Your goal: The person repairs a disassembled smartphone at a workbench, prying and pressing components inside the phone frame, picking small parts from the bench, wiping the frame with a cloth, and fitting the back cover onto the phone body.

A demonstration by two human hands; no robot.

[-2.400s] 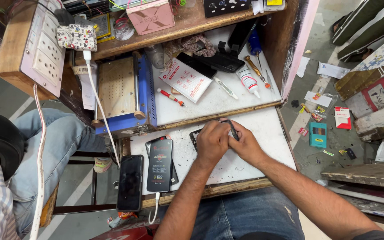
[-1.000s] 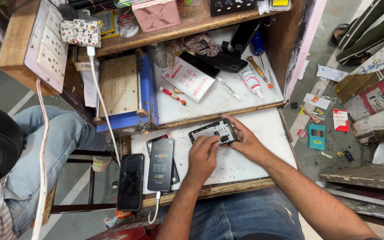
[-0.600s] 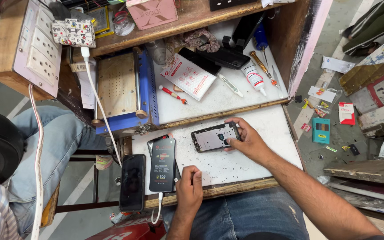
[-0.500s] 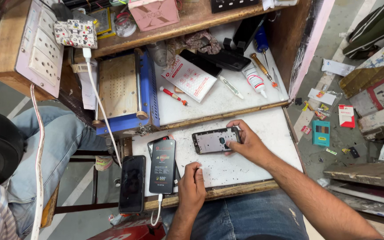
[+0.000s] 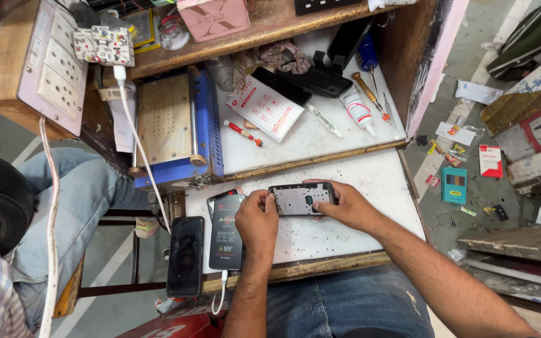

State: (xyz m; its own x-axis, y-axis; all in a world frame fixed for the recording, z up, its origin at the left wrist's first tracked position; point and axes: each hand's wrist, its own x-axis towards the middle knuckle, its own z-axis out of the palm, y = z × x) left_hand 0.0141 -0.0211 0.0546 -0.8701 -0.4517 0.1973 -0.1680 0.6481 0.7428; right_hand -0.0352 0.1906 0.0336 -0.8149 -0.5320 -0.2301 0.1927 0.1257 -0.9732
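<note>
A grey phone frame (image 5: 302, 199) with its back open lies flat on the white worktop (image 5: 370, 188). My left hand (image 5: 255, 220) grips its left end with thumb and fingers. My right hand (image 5: 349, 206) wraps around its right end. Just left of my left hand lies a phone with a lit screen (image 5: 226, 231), plugged into a white cable. A dark phone (image 5: 185, 255) hangs over the worktop's left edge.
On the upper shelf lie a red-handled screwdriver (image 5: 243, 133), a white leaflet (image 5: 265, 107), a glue tube (image 5: 359, 110), a black phone (image 5: 318, 79) and another screwdriver (image 5: 370, 94). A blue machine (image 5: 173, 128) stands at left. A seated person in jeans (image 5: 76, 206) is beside the bench.
My left hand went down toward my lap, then came back up and took the frame's left end. The frame moved slightly toward me, still held by my right hand.
</note>
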